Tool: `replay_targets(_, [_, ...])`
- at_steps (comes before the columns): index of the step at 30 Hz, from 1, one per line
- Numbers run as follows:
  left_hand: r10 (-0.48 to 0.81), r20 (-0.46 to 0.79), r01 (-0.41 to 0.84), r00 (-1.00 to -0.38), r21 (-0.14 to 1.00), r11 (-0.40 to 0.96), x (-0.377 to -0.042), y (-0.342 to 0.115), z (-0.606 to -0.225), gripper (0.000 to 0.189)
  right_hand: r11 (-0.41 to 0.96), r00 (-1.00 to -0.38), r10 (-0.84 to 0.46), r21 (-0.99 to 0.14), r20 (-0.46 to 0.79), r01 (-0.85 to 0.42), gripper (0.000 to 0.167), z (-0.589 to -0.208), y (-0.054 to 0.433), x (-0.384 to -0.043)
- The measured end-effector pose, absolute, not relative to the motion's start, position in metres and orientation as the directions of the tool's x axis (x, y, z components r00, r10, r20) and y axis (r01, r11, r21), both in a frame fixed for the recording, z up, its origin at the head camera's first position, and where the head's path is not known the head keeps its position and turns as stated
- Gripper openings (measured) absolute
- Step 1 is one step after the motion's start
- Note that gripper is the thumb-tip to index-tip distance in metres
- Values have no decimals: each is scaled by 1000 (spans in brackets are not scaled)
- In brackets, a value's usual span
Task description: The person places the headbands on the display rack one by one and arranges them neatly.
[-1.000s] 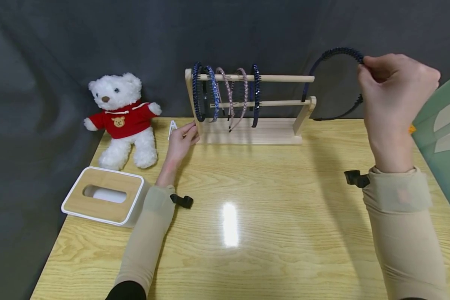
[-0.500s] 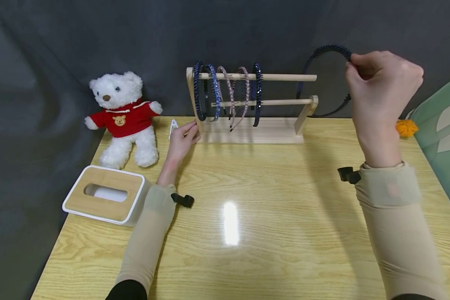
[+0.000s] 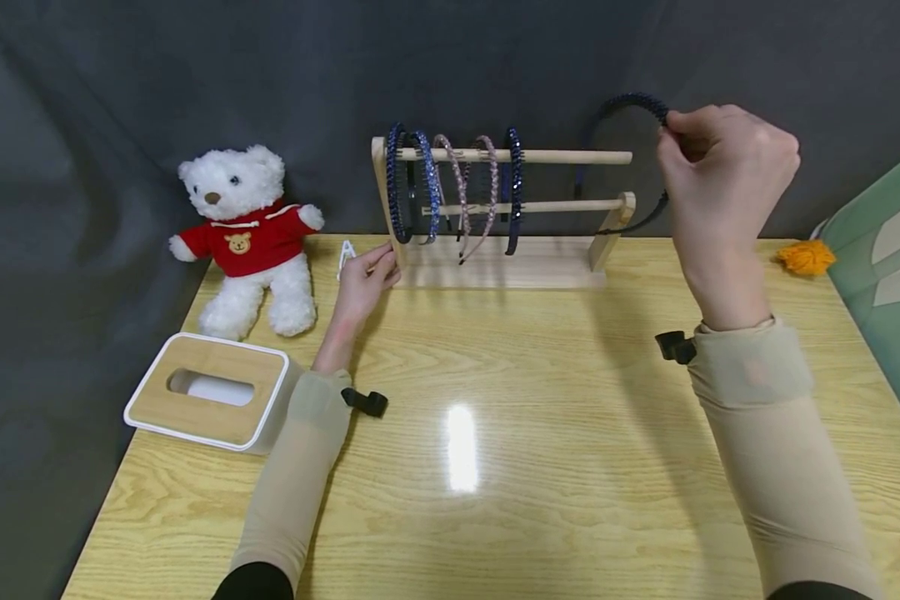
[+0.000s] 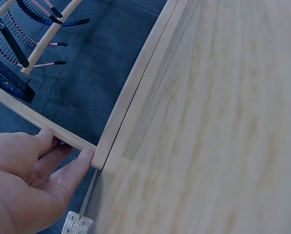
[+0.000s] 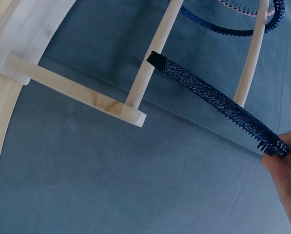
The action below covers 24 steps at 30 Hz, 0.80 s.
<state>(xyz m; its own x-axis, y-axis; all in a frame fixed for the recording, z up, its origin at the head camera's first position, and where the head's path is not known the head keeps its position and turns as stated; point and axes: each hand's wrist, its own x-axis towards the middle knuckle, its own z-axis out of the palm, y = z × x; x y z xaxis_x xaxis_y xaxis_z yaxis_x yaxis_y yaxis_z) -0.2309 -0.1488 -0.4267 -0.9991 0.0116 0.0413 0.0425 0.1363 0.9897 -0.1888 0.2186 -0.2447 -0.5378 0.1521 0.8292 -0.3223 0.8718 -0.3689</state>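
Observation:
My right hand (image 3: 727, 179) pinches a dark blue toothed headband (image 3: 633, 98) near its top, beside the right end of a wooden rack (image 3: 510, 268). In the right wrist view the glittery headband (image 5: 211, 97) overlaps the lower bar, and its far end overlaps the upright area near the bar's tip. My left hand (image 3: 362, 285) grips the rack's left upright near its base; the left wrist view shows the thumb and fingers on the upright (image 4: 62, 132). Several headbands hang on the rack, among them a bright blue one (image 3: 427, 187) and a pink one (image 3: 492, 187).
Left of the rack sits a white teddy bear (image 3: 240, 225) in a red top. A tissue box (image 3: 146, 408) with a wooden lid stands before it. A small white object (image 3: 347, 248) lies behind the left hand, and orange yarn (image 3: 806, 257) lies at the right.
My right hand has moved left with the headband, bringing it to the rack's right end. The orange yarn has come fully into view. The left hand has stayed on the rack.

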Motion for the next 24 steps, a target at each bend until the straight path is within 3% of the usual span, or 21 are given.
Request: replay_targets(24, [7,37,37,-999,993,108,-230,-149,-428,37,877,-534,51,-294,844,-381,20,-251,192,-201])
